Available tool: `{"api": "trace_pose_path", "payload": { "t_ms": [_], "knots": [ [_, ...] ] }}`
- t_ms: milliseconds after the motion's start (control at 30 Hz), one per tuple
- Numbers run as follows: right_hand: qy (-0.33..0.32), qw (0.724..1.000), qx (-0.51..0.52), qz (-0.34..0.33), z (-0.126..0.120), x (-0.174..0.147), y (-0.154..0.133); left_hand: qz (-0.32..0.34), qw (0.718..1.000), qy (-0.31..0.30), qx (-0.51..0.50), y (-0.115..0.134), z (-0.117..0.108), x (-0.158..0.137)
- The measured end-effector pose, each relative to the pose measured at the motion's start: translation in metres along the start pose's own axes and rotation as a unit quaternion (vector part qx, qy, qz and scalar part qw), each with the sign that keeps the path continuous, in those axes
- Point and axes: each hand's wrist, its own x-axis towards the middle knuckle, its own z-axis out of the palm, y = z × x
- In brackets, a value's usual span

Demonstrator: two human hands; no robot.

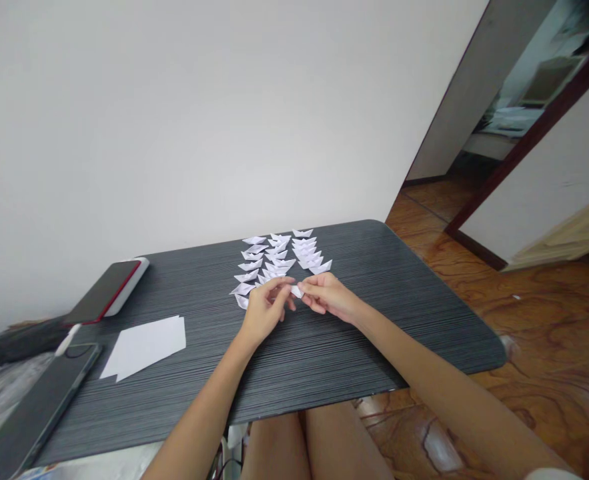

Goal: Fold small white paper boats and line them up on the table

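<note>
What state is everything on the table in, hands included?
Left hand: fingers closed on the folded paper
Right hand: pinching the same piece
Folded paper: small, partly hidden by fingers
Paper boats: folded, in three rough columns
Paper sheets: flat, overlapping, unfolded
Red-edged device: lying down, face dark
Dark slab, lower left: lying down, on or off unclear

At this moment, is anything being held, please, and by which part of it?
A small folded white paper: the left grip pinches its left end, the right grip its right end.
</note>
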Motion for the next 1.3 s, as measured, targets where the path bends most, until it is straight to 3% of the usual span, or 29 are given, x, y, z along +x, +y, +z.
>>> {"api": "trace_pose_path", "payload": {
  "t_ms": [333, 800, 933, 1133, 1300],
  "knots": [
    [0.082, 0.989, -0.025, -0.124, 0.0, 0.002, -0.002, 0.119, 0.992, 0.035, 0.022, -0.001, -0.001, -0.002],
    [0.046, 0.99, -0.035, -0.129, 0.003, -0.001, -0.002, 0.279, 0.941, 0.049, 0.188, 0.002, -0.001, -0.001],
    [0.041, 0.983, -0.094, -0.151, 0.004, -0.002, -0.004, 0.272, 0.938, 0.083, 0.199, 0.001, 0.0, 0.001],
    [0.078, 0.95, -0.169, -0.251, 0.005, -0.001, 0.003, 0.225, 0.959, 0.105, 0.138, -0.003, 0.002, 0.002],
    [0.114, 0.893, -0.264, -0.347, 0.007, -0.004, 0.007, 0.197, 0.975, 0.1, 0.026, -0.003, 0.003, 0.002]
  ]
}}
